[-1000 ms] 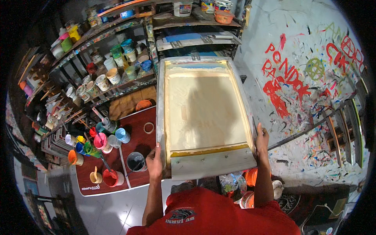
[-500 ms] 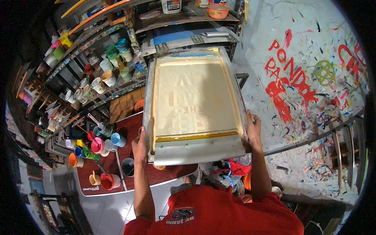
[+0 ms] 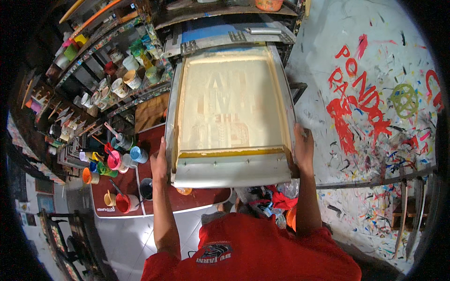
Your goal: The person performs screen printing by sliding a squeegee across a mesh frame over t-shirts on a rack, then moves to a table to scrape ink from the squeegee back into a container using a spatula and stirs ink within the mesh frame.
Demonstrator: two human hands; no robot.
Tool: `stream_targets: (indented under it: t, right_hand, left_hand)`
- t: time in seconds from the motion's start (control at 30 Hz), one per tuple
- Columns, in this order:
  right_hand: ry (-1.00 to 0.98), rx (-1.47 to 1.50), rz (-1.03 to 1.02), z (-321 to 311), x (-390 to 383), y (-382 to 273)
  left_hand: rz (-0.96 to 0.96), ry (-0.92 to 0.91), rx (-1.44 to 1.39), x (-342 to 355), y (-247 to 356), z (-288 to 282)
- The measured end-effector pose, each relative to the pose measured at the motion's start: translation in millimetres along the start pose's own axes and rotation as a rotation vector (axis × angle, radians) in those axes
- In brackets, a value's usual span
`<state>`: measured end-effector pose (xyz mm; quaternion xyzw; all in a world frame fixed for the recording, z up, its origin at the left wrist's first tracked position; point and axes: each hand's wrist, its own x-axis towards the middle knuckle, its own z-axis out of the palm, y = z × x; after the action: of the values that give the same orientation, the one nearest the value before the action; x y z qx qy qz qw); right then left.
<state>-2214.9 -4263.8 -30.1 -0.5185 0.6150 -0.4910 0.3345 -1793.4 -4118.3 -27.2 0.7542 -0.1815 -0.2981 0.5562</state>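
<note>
A screen-printing frame [image 3: 176, 89] is held in front of me by its two long sides. Cream-coloured ink coats its mesh, and faint lettering shows through the middle. Across the near end rests a wide silver squeegee [image 3: 232, 171] with a yellow blade edge; neither hand is on it. My left hand [image 3: 159, 161] is closed round the left side of the frame near that end. On the opposite side my right hand [image 3: 303, 146] grips the right edge, fingers bent. Parts of the fingers are hidden by the frame.
Beyond the frame, a flat board with hinge clamps [image 3: 206, 32] sits below a shelf. To the left, a dark red table [image 3: 159, 199] carries several ink pots, and shelves [image 3: 140, 91] hold more tubs. A paint-marked wall [image 3: 370, 56] and a rack [image 3: 408, 215] stand right.
The whole view has shifted, with the table and shelves now higher in the picture. The frame has moved slightly up and left in it. Both hands keep their grip, and the squeegee stays on it.
</note>
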Motion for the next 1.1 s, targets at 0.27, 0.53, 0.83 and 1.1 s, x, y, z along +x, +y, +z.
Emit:
stream_targets:
  t: [0.27,0.53,0.83,1.1]
  right_hand:
    - [-0.095,0.031,0.079,12,-3,-16]
    - [-0.185,-0.082,0.024,24,-1,26]
    - [-0.261,0.346,0.419,-44,-18,110]
    - [-1.408,-0.733,-0.154,27,-171,187]
  left_hand:
    - [-0.022,-0.021,0.102,67,-13,-3]
    - [-0.004,-0.013,0.230,68,21,-2]
    - [0.320,0.411,0.154,-7,-45,-100]
    - [-0.271,1.108,-0.411,-125,-312,-271]
